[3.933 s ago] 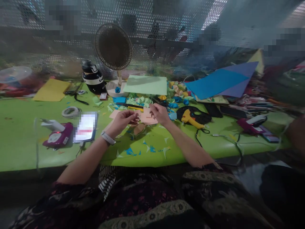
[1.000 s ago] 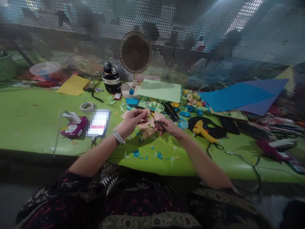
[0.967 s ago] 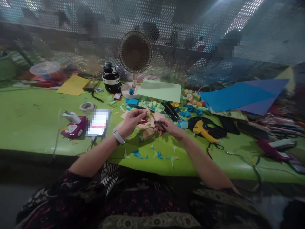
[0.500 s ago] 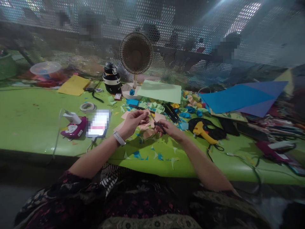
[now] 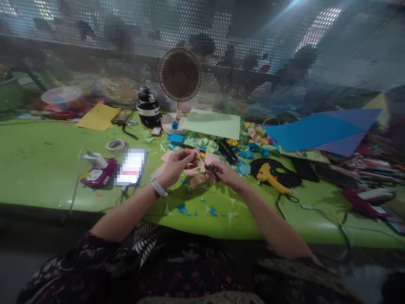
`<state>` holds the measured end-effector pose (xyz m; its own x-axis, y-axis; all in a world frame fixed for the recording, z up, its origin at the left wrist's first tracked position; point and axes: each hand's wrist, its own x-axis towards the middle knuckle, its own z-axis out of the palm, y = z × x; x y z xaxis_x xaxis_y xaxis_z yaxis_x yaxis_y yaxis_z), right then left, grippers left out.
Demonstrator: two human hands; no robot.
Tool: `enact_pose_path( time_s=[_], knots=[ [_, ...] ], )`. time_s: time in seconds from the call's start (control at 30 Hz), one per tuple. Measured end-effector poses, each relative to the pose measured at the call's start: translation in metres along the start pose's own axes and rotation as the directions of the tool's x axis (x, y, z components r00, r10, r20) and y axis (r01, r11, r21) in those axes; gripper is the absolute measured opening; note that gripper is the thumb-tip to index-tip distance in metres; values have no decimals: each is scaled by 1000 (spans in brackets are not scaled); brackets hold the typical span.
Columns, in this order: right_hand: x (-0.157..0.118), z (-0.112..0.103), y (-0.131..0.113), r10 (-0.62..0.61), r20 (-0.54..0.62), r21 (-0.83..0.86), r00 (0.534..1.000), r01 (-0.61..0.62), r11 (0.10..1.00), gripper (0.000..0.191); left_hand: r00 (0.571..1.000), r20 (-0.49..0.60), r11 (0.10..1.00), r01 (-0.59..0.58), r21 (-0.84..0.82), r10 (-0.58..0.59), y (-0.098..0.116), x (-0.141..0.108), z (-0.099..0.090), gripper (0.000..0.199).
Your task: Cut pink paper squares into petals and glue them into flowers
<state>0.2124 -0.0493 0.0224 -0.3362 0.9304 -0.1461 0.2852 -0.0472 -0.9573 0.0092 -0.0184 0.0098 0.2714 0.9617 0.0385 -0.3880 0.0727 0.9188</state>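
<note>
My right hand (image 5: 224, 174) grips a pair of scissors (image 5: 207, 166) with dark handles, its blades pointing up and away toward my left fingertips. My left hand (image 5: 177, 165), with a white band at the wrist, is closed in a pinch beside the blades. A small piece of peach paper (image 5: 193, 151) shows at those fingertips, partly hidden by them. Under and around both hands lie more peach paper pieces (image 5: 211, 158). Blue and pale green paper scraps (image 5: 182, 208) are scattered on the green table (image 5: 133, 216) nearer to me.
Behind my hands are a small fan (image 5: 179, 75), a black flask (image 5: 148, 110), a pale green sheet (image 5: 215, 122) and crumpled paper pieces (image 5: 251, 146). A lit phone (image 5: 130, 167) and tape roll (image 5: 116, 145) lie left. On the right are a yellow glue gun (image 5: 271, 177) and blue sheets (image 5: 316, 128).
The view has tilted slightly, so the fan and table sit a little lower. Both hands keep nearly the same place, with only small movement at the scissors and left fingertips.
</note>
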Motion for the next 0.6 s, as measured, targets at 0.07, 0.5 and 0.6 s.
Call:
enact_pose_path(
  time_s=[0.07, 0.5, 0.6],
  knots=[
    [0, 0, 0, -4, -9, -6, 1000, 4, 1000, 54, 1000, -1, 1000, 7, 1, -7, 1, 0, 1, 37],
    [-2, 3, -1, 15, -65, -43, 998, -18, 999, 56, 1000, 0, 1000, 23, -18, -23, 0, 1, 0, 40],
    [-2, 4, -2, 18, -82, -70, 997, -24, 997, 56, 1000, 2, 1000, 21, -18, -21, 1, 1, 0, 39]
  ],
)
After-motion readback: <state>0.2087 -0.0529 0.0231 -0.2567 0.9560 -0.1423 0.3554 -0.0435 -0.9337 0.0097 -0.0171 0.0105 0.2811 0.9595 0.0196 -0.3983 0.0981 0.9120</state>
